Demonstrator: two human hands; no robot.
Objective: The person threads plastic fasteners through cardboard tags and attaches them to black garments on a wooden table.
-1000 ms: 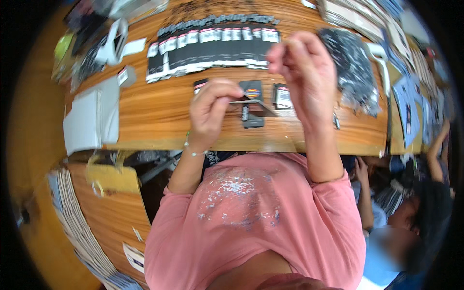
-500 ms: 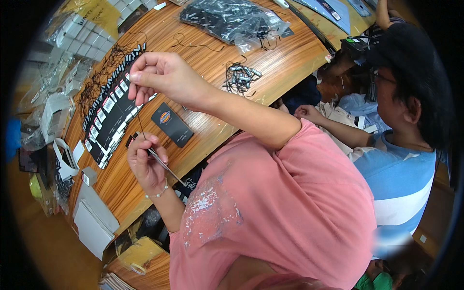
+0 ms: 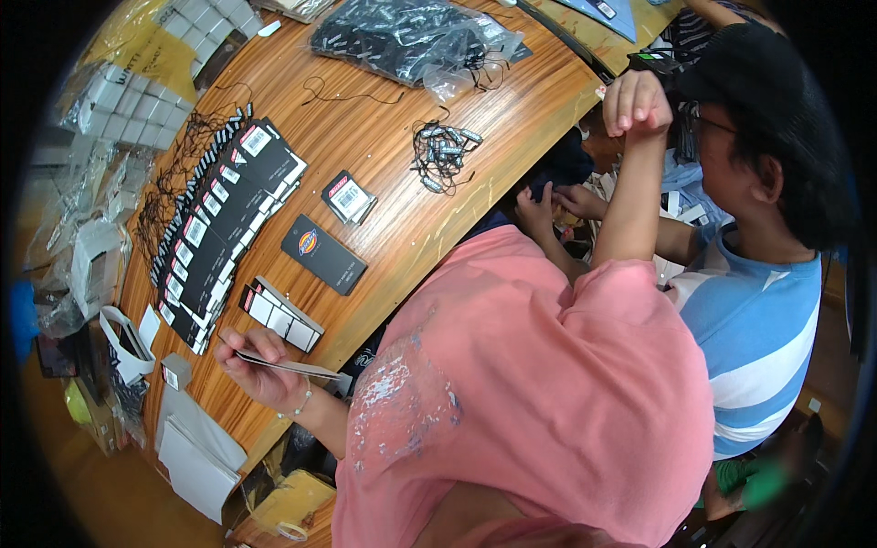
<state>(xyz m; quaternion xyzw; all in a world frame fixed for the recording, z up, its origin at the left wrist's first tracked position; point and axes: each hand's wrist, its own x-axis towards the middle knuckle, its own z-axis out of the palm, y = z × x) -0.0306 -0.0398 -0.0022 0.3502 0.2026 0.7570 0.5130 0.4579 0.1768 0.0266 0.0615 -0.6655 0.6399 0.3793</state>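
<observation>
My left hand [image 3: 260, 365], low at the table's front edge, is closed on a thin hang tag [image 3: 297, 367] seen nearly edge-on. Raised far to the right, beside the person in the cap, is my right hand [image 3: 637, 103]. Its fingers are bent and close together; what they hold, if anything, is hidden. Between my hands and the far rows lie a single black hang tag [image 3: 324, 253], a small stack of white-labelled tags [image 3: 349, 198] and another small stack [image 3: 280, 313]. A long fanned row of black hang tags [image 3: 219, 215] with black cords runs along the left.
A clear plastic bag of black corded pieces [image 3: 411, 41] sits at the back, with a heap of black cords [image 3: 443, 151] nearer. White boxes [image 3: 137, 105] in plastic stand at far left. Another person [image 3: 754, 310] in a striped shirt works at my right.
My right hand has swung from above the tag row to the far right. The cord between my hands no longer shows. My left hand has lowered slightly with its tag, uncovering the small stacks.
</observation>
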